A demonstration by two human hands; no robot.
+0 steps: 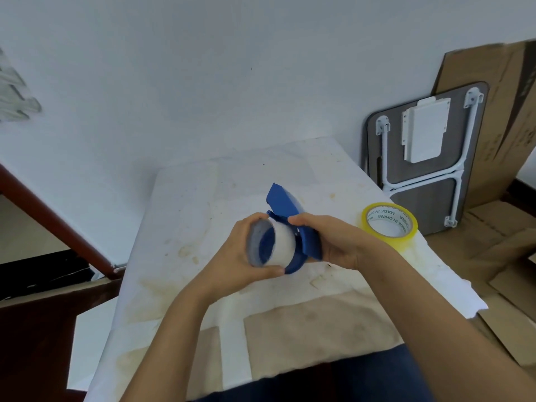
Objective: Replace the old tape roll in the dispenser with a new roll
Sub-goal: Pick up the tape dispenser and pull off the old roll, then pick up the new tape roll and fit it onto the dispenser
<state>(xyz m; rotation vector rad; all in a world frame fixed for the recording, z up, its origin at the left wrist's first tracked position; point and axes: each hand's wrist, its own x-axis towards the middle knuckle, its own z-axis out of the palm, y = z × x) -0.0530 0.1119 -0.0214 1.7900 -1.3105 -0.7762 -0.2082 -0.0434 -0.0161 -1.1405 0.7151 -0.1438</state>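
Observation:
I hold a blue plastic tape dispenser (285,203) above the table's middle. My right hand (333,242) grips its body from the right side. A white tape roll (282,242) sits against the dispenser's hub, its open core turned towards me. My left hand (240,256) wraps this roll, thumb under it and fingers over the top. A yellowish clear tape roll (390,226) with "MADE IN CHINA" printed inside its core lies flat on the table to the right, apart from both hands.
The table (217,198) wears a stained white sheet. A folded small table (429,158) with white legs leans on the wall at the right, with flattened cardboard (493,242) behind and below it. A dark wooden frame (58,227) runs along the left.

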